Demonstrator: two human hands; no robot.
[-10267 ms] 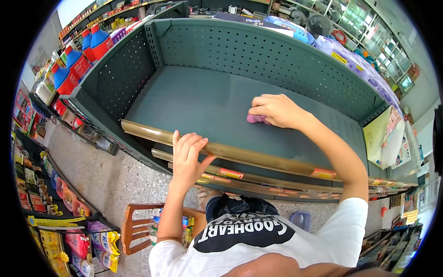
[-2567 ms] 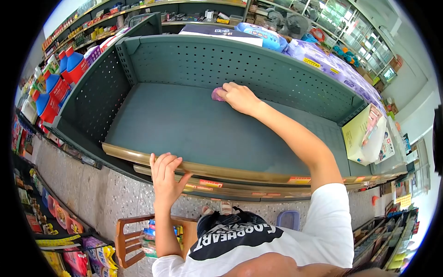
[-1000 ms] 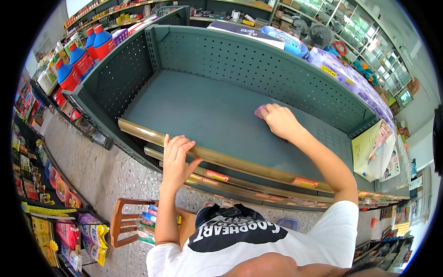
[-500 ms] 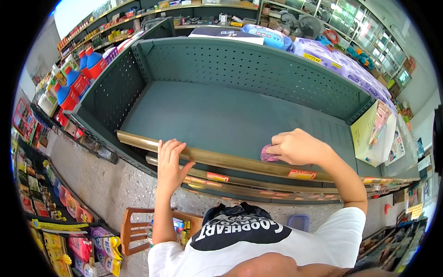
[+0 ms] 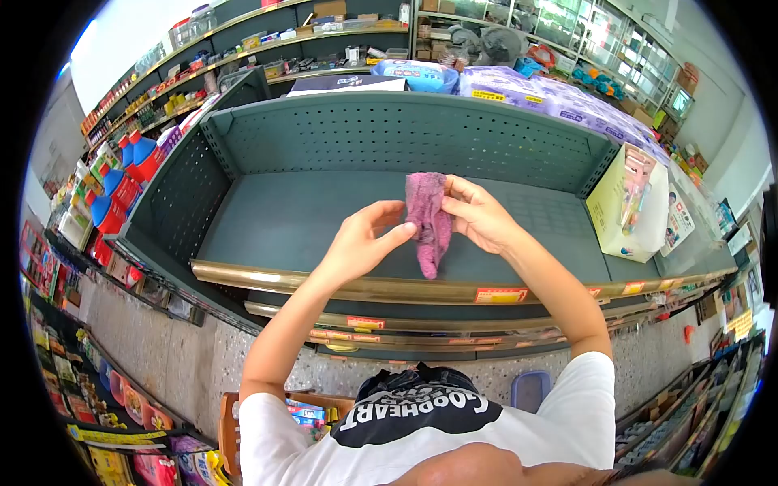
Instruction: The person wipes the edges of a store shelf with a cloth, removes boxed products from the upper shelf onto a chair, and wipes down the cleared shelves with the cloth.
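A crumpled pink-purple cloth point(image 5: 429, 215) with grey smudges hangs above the grey metal shelf point(image 5: 316, 215), its lower end narrowing to a point. On its right edge my right hand point(image 5: 480, 217) is closed, thumb and fingers gripping the fabric. My left hand point(image 5: 365, 243) holds the left edge, with the thumb tip on the cloth and the fingers bent toward its back. Both hands are over the front half of the shelf board. A gold-coloured price rail point(image 5: 389, 289) with red-and-orange labels runs along the front, below my forearms.
A perforated back panel point(image 5: 389, 130) and side panel border the shelf. A pale box point(image 5: 620, 206) stands at its right end. Purple packs point(image 5: 559, 97) sit behind it; blue-and-red bottles point(image 5: 146, 154) stand left. A wooden chair point(image 5: 229, 429) and blue basket point(image 5: 531, 390) are below.
My right hand has lifted the cloth from the shelf's front area, and the cloth now hangs unfolded. My left hand has left the price rail and come to the cloth. The view has shifted.
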